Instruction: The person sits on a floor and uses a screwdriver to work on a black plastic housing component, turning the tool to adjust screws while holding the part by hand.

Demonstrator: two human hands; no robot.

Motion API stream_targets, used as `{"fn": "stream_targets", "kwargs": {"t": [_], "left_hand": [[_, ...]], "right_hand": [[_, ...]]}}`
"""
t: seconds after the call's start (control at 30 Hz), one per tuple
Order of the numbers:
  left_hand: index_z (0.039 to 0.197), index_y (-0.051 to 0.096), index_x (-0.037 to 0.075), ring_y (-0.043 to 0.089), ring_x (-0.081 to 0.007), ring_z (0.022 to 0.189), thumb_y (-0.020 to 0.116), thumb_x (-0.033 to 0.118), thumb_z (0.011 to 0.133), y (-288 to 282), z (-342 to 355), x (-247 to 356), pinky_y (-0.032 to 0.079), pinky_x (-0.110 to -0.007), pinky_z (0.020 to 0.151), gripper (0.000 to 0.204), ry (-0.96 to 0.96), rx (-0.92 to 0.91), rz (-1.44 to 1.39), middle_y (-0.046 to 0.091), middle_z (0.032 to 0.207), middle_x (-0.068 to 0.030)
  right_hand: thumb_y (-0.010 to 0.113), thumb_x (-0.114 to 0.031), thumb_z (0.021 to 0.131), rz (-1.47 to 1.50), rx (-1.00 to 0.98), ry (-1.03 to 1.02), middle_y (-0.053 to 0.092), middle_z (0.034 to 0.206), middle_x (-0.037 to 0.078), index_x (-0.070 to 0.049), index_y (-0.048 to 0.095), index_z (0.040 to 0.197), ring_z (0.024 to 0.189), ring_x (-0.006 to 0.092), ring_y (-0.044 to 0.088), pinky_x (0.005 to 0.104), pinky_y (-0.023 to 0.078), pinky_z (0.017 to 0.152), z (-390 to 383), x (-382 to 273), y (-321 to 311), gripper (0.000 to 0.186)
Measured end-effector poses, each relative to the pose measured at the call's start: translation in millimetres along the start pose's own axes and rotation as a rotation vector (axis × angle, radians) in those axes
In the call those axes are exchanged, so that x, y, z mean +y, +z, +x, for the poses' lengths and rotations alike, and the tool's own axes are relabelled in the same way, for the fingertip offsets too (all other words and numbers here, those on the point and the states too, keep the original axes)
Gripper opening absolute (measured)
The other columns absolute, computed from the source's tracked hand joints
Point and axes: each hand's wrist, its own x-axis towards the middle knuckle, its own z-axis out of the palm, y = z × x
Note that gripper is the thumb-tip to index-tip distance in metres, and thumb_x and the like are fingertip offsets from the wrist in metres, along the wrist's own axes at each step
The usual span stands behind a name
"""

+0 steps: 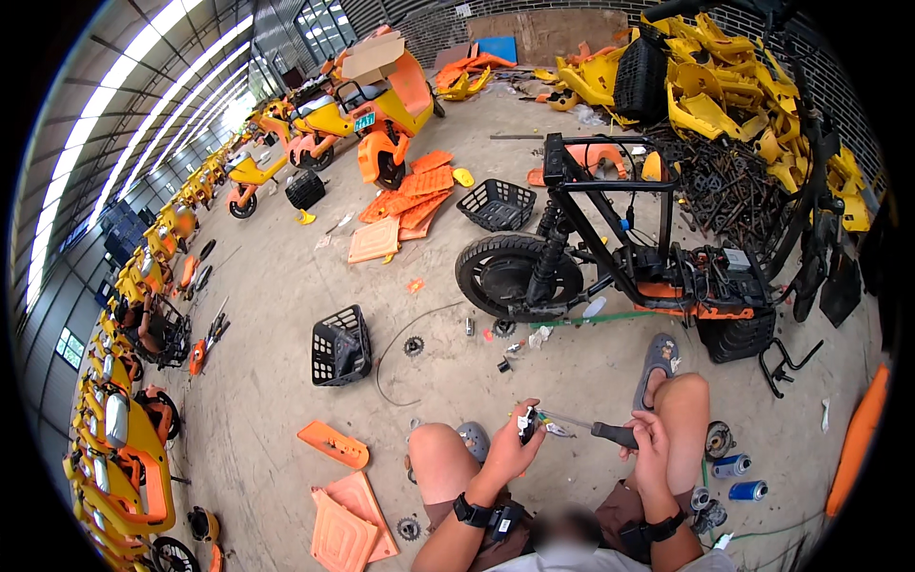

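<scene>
You sit low over a grey concrete floor (457,381), both knees bent, with your hands raised between them. Your left hand (515,450) is closed around a small black part (527,426), mostly hidden by your fingers. Your right hand (650,439) grips the thick dark handle of a screwdriver with a thin metal shaft (613,435), which points left toward the small black part; you cannot tell here whether its tip touches it. Each of your wrists wears a black strap, the left one (471,510) just above a small black box-shaped device (505,521).

Ahead of you stands a stripped black metal scooter frame (610,234) with a black-tyred wheel (515,276) at its left end. On the floor to your left are an upright black plastic lattice basket (324,355), a dark toothed metal sprocket (413,345) and a long orange plastic panel (334,444). To your right, two blue-and-silver cylindrical cans (748,490) lie near each other beside your right knee.
</scene>
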Motion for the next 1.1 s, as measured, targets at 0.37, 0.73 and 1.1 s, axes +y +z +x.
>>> {"fn": "stream_targets", "kwargs": {"t": [0.37, 0.73, 1.1], "left_hand": [[0.137, 0.045, 0.014, 0.063, -0.0215, 0.07, 0.063, 0.017, 0.094, 0, -1, -3, 0.05, -0.034, 0.066, 0.047, 0.03, 0.026, 0.002, 0.065, 0.086, -0.0092], [0.138, 0.043, 0.013, 0.055, -0.0142, 0.067, 0.063, 0.014, 0.094, -1, 0, 2, 0.047, -0.03, 0.063, 0.048, 0.02, 0.001, -0.017, 0.059, 0.082, -0.0044], [0.138, 0.043, 0.012, 0.053, -0.0118, 0.069, 0.064, 0.013, 0.094, -1, -1, 4, 0.046, -0.029, 0.065, 0.049, 0.03, 0.003, -0.009, 0.058, 0.08, -0.0028]], "right_hand": [[0.049, -0.005, 0.095, 0.071, 0.014, 0.091, 0.061, 0.096, 0.008, -0.001, 0.056, 0.118, 0.057, 0.0121, 0.054, 0.0236, 0.047, 0.053, -2, -11, 5, 0.025], [0.048, -0.008, 0.098, 0.005, 0.041, -0.071, 0.06, 0.093, 0.008, 0.0, 0.057, 0.117, 0.057, 0.0124, 0.054, 0.0241, 0.048, 0.053, 3, 8, 0, 0.023], [0.052, -0.006, 0.097, -0.07, 0.071, -0.147, 0.06, 0.096, 0.01, -0.002, 0.059, 0.116, 0.07, 0.0133, 0.057, 0.0241, 0.048, 0.057, 1, 7, 2, 0.021]]}}
